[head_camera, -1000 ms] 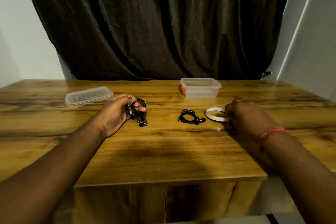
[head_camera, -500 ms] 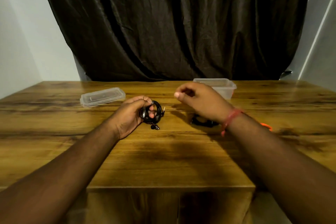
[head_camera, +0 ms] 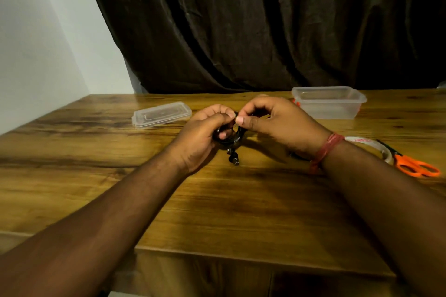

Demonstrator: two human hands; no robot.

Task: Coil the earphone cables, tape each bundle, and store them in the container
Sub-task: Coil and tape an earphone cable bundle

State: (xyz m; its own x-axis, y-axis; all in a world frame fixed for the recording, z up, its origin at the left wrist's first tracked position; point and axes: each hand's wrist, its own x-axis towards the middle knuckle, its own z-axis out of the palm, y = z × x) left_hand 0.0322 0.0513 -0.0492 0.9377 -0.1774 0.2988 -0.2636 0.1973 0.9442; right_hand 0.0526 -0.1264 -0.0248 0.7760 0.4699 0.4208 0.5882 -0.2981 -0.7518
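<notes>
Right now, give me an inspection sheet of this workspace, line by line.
Surface: wooden table, bare in front of the hands.
Job's things: coiled black earphone bundle held above the table, an earbud dangling below; open clear container at the back right; tape roll by the right wrist.
Clutter: container lid lying apart at the back left; orange scissors at the right edge.
Grips: left hand holds the bundle; right hand pinches at its top.
Cables: only the earphone cable.
Surroundings: dark curtain, white wall.
</notes>
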